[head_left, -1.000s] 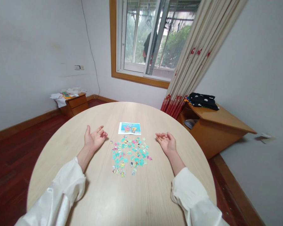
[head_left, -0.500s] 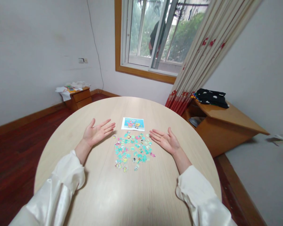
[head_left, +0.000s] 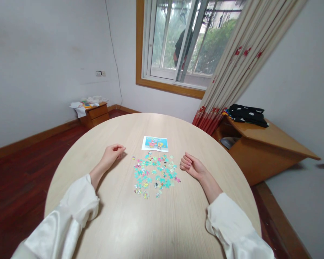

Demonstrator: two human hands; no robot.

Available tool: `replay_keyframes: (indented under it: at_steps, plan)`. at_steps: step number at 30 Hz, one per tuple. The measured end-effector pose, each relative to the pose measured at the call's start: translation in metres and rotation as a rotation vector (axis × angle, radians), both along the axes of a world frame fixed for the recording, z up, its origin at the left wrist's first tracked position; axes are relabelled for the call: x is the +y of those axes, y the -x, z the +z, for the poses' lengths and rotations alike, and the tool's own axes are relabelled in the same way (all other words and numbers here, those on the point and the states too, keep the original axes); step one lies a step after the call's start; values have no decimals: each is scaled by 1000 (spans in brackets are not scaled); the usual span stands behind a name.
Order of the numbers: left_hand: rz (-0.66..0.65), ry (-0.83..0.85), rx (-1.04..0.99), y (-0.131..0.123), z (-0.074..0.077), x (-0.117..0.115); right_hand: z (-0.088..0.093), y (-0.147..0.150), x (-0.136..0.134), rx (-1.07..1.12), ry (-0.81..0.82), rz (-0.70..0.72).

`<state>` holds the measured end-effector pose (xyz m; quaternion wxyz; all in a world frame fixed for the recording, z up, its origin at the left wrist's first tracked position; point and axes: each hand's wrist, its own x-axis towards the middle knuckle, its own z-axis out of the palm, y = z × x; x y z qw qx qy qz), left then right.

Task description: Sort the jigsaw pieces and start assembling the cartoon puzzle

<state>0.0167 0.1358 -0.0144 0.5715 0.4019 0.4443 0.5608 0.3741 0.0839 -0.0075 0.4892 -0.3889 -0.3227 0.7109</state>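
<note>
Loose jigsaw puzzle pieces [head_left: 147,173], mostly turquoise with some pink and yellow, lie spread over the middle of the table. Just behind them is a printed picture card [head_left: 154,144] with a pink and a yellow cartoon figure on blue. To the left of the pieces, my left hand [head_left: 112,155] is curled closed, with no object showing in it. My right hand [head_left: 193,166] is closed in a loose fist on the right side, close to the pieces but apart from them. Neither hand touches a piece or the card.
The round wooden table [head_left: 124,223] spans the front. A small drawer cabinet [head_left: 98,115] with papers stands back left. At the right, a tilted wooden cabinet [head_left: 261,151] carries folded black cloth [head_left: 248,114] beside a curtain [head_left: 240,68]. A person [head_left: 179,46] is partly visible outside the window.
Both hands went from open, palms up with fingers stretched, to closed. The view has shifted slightly; the puzzle pieces and card stay in place on the table.
</note>
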Motion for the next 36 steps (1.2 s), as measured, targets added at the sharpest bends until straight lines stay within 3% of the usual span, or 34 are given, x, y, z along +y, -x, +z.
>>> replay_keyframes:
  at_steps: [4, 8, 10, 13, 17, 23, 26, 31, 36]
  plan:
    - [3, -59, 130, -4, -1, -5, -2, 2, 0, 34, 9, 1]
    - [-2, -224, 367, -14, -1, -14, -3, 4, 0, 30, -6, -29]
    - [0, -247, 392, -19, 0, -18, -2, 6, 2, -2, -52, -116]
    - [32, -221, 304, -25, 4, -23, -1, 9, 4, -66, -189, -356]
    - [127, -268, 182, -28, 10, -28, -2, 16, 1, -360, -419, -619]
    - [161, -653, 572, -36, 8, -40, -5, 34, -12, -1036, -874, -631]
    - [93, -646, 558, -42, 6, -45, -7, 37, -13, -1239, -984, -616]
    - [38, -464, 491, -49, 0, -47, -18, 25, -4, -1304, -908, -542]
    - [106, -433, 578, -50, -1, -43, -27, 12, 6, -1287, -763, -519]
